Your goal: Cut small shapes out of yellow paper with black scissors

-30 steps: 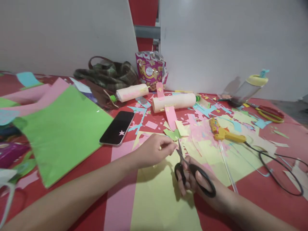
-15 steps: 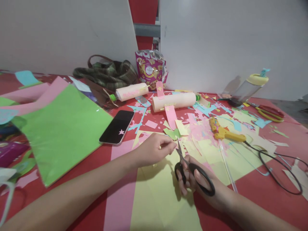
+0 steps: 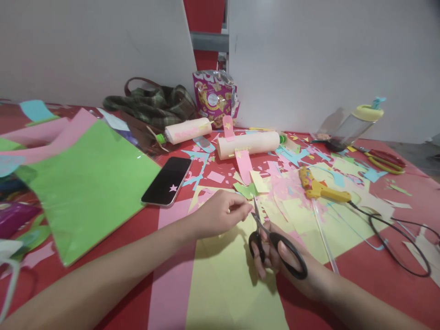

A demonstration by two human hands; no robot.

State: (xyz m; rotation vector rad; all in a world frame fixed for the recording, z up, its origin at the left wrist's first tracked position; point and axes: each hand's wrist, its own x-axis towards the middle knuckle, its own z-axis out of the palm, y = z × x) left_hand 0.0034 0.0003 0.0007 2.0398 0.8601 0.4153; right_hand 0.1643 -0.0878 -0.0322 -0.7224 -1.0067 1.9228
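My right hand grips black-handled scissors, fingers through the loops, blades pointing up and left. My left hand is closed in a pinch on a small yellow paper scrap right at the blade tips; the scrap is too small to make out well. Both hands hover over a large yellow paper sheet that lies on a pink sheet on the red table.
A black phone and green sheet lie to the left. A yellow glue gun with its black cord lies right. Paper-wrapped bottles, a snack bag, a plaid bag, a drinking bottle and red scissors sit behind. Paper scraps are scattered about.
Hardly anything differs; both hands keep their place at the scissor tips, with only a slight shift of the view.
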